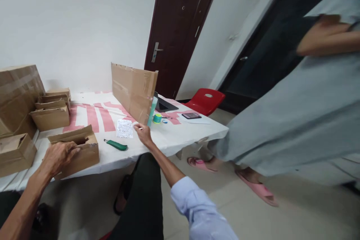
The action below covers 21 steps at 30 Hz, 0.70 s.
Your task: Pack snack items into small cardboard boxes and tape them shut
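My left hand (pixel 60 156) grips the top edge of a small open cardboard box (pixel 84 157) at the table's front edge, fingers curled over its rim. My right hand (pixel 144 134) has its fingers pinched together beside a white sheet of printed labels (pixel 124 128). Something small and white shows at those fingertips, too small to name. Between my hands lies a green utility knife (pixel 116 144), its tip pointing left. Just behind my right hand stands an upright cardboard panel (pixel 132 90).
Several small open boxes (pixel 52 114) and a large carton (pixel 19 93) line the left side. A green tape roll (pixel 157 119), a phone (pixel 191 115) and a dark laptop (pixel 165 104) lie to the right. A red chair (pixel 204 101) and a standing person (pixel 295 112) are beyond.
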Each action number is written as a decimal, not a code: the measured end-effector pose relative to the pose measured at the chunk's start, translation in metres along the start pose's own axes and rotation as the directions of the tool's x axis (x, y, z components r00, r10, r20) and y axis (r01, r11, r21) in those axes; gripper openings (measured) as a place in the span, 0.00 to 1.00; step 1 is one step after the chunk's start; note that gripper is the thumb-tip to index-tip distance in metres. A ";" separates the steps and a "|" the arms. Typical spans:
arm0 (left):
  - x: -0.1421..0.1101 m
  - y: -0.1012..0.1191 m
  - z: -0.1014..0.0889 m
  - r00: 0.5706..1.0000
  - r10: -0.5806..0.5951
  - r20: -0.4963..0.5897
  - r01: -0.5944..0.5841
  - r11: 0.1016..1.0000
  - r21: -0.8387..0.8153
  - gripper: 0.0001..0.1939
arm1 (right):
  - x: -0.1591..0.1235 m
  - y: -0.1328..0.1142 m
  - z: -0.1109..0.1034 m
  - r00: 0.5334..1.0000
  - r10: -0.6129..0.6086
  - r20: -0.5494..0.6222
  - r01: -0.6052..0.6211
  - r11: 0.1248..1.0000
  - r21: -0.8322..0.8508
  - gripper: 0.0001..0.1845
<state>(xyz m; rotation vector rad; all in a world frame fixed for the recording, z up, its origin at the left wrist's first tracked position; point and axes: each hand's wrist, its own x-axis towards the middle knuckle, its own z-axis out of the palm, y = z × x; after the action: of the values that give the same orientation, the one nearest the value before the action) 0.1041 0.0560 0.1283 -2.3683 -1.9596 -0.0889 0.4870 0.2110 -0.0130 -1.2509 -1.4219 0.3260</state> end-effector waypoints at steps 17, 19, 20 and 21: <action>-0.001 -0.011 0.011 0.999 0.034 -0.038 -0.035 0.999 -0.037 0.23 | 0.038 0.155 -0.002 0.936 0.346 -0.058 -0.349 0.936 -0.049 0.14; -0.002 -0.009 0.010 0.999 0.026 -0.035 -0.027 0.999 -0.025 0.23 | 0.039 0.158 -0.002 0.936 0.350 -0.042 -0.351 0.936 -0.031 0.16; -0.003 -0.008 0.010 0.999 0.022 -0.036 -0.023 0.999 -0.023 0.22 | 0.038 0.158 -0.002 0.937 0.346 -0.040 -0.347 0.938 -0.022 0.16; -0.003 -0.007 0.010 0.999 0.022 -0.036 -0.023 0.999 -0.028 0.22 | 0.037 0.157 -0.002 0.940 0.339 -0.040 -0.340 0.940 -0.012 0.17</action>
<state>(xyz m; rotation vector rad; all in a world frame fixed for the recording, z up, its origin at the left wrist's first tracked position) 0.0962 0.0550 0.1186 -2.3888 -1.9279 -0.1570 0.5734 0.3018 -0.1152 -1.5123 -1.1754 0.5221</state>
